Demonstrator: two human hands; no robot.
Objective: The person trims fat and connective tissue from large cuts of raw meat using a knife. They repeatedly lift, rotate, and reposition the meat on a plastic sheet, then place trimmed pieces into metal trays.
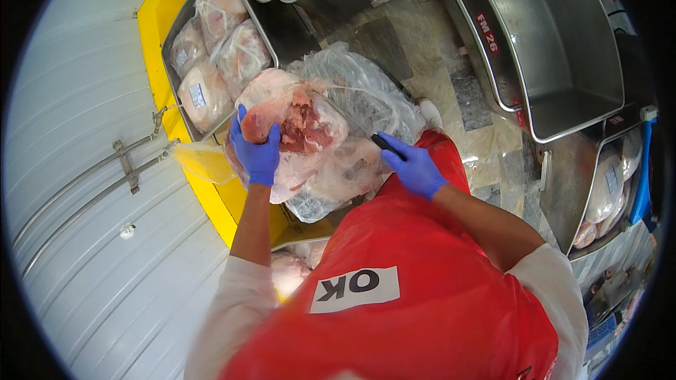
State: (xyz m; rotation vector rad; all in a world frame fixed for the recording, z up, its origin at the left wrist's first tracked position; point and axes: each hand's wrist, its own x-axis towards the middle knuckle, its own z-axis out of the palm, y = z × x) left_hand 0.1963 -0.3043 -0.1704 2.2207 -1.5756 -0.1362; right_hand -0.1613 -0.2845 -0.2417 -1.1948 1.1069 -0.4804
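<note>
My left hand [255, 153], in a blue glove, grips the near left side of a large raw piece of meat [303, 123]. Pale fat covers its outside, and a ragged red hollow faces up. In my right hand [415, 167], also gloved in blue, is a knife [384, 146] by its black handle, just right of the meat. The thin blade points away to the upper left and is hard to make out. Clear plastic wrap [359, 84] lies crumpled beyond and under the meat. More pale meat [345, 169] shows beneath it, partly behind plastic.
A metal bin [271, 49] of plastic-wrapped meat pieces [243, 53] stands at the far left by a yellow frame [158, 56]. To the right are a deep steel bin [563, 109] and another holding wrapped meat [605, 190]. Pipes [91, 186] run along the white wall.
</note>
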